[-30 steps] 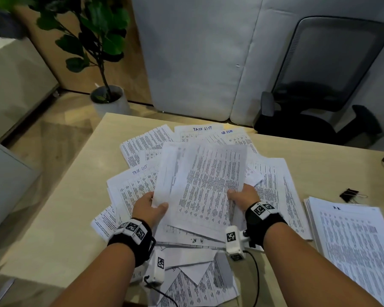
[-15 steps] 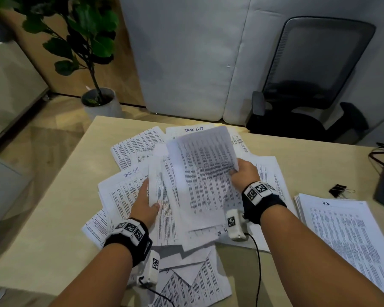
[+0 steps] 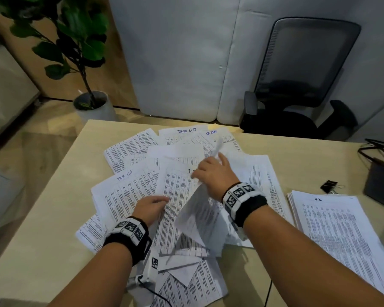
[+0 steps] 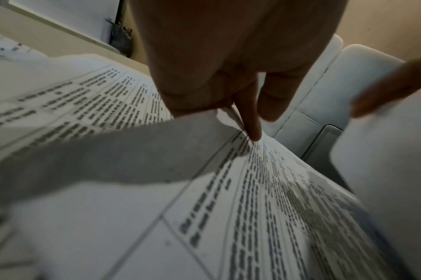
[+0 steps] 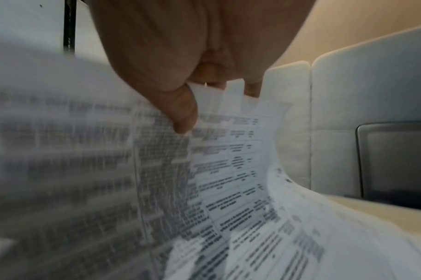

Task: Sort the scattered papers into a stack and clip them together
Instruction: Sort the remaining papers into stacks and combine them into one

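Our right hand (image 3: 213, 173), at the centre of the head view, has thumb and fingers (image 5: 183, 113) pinched on the top edge of a few white printed sheets (image 3: 200, 216), which hang lifted and bowed below the wrist. Our left hand (image 3: 151, 207), lower and left of centre, rests on the scattered white printed papers (image 3: 129, 191); in the left wrist view one fingertip (image 4: 252, 130) presses down on a sheet, but whether the others curl round an edge we cannot tell.

The loose pages fan across the middle of the pale wooden desk (image 3: 42, 229), overlapping at all angles, some headed "TASK LIST" in blue ink. We judge them light, limp and slick against each other: held by one edge they sag and slide apart, so a grip along a short edge with the other hand squaring the sides looks safest.

At the right edge of the frame lies a squared stack of white printed pages (image 3: 333, 229). Just beyond it, a black binder clip (image 3: 329, 186) sits beside a dark flat device (image 3: 381, 187) with black cables. A black mesh office chair (image 3: 302, 85) stands at upper right, a potted green plant (image 3: 75, 52) at upper left. Only the overlapping pages themselves hinder the gathering.
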A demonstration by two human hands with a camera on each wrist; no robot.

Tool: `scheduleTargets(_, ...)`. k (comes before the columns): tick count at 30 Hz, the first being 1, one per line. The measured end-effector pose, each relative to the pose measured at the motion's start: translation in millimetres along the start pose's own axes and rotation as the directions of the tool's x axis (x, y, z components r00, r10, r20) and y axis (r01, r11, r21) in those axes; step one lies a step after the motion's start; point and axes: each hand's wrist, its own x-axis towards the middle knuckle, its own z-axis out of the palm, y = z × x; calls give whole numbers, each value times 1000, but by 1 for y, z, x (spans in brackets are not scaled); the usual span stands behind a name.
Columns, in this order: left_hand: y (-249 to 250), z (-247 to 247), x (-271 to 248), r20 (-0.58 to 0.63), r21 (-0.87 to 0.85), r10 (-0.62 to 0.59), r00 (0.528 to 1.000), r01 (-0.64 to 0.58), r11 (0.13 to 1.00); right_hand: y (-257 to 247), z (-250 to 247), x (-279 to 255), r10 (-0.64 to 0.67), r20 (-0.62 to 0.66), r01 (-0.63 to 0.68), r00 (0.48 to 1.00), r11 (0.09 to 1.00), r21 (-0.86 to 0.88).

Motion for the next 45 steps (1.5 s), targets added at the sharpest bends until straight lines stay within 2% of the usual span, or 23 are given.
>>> scheduleTargets(2,4,2,-1,36,12,-41,999,41,999,-3,14,-1,42,-56,-37,998,995,87)
scheduleTargets(4,6,4,-2,68,18,-106,992,105,994,7,29,-7,213,-141,-184,967,964,194)
scheduleTargets(5,5,5,-1,71,34,-127,989,125,992,15,36,-14,332,-153,-286,931,922,260)
scheduleTargets(6,3,6,0,75,82,-134,988,128,988,25,45,-21,466,-109,-408,878,848,338)
scheduleTargets(8,-3,9,5,82,215,-94,992,75,974,42,62,-38,685,88,-641,724,620,453)
scheduleTargets(10,-6,14,7,61,230,-45,997,30,973,52,77,-51,775,260,-773,576,414,480)
scheduleTargets(11,-7,17,8,41,220,-21,999,11,975,54,84,-54,787,313,-806,531,356,472)
scheduleTargets(12,-7,21,7,23,207,-1,1000,-4,978,55,91,-57,786,341,-816,516,329,476)
scheduleTargets(16,-6,34,11,-35,156,12,999,-6,988,52,100,-59,727,373,-731,576,254,634)
scheduleTargets(18,-7,38,13,-36,98,34,999,-31,995,54,98,-59,711,398,-723,579,223,654)
scheduleTargets(20,-7,38,13,-40,92,71,997,-67,994,59,96,-60,737,366,-721,568,231,653)
scheduleTargets(24,-7,28,17,-95,86,95,991,-87,992,71,92,-60,831,239,-652,502,182,736)
scheduleTargets(28,-8,20,18,-55,19,55,997,-54,998,76,92,-51,823,239,-541,515,96,835)
scheduleTargets(29,-7,20,17,-44,-20,44,998,-45,999,74,89,-48,817,245,-547,521,100,831)
scheduleTargets(32,-3,21,14,-21,-197,-29,999,25,980,68,85,-42,808,218,-590,548,188,785)
scheduleTargets(34,-5,21,17,-12,-272,-80,997,74,959,67,84,-42,818,182,-587,546,219,779)
scheduleTargets(35,-7,20,19,-19,-264,-98,995,89,960,68,82,-42,835,161,-590,527,223,776)
scheduleTargets(38,-15,10,26,-162,-198,-142,977,109,974,80,71,-43,882,91,-627,463,252,737)
scheduleTargets(41,-20,-5,30,-326,-184,-185,927,129,974,93,54,-43,908,11,-586,418,261,768)
scheduleTargets(45,-29,-35,32,-485,-60,-184,855,178,982,107,31,-40,903,-181,-544,390,385,746)
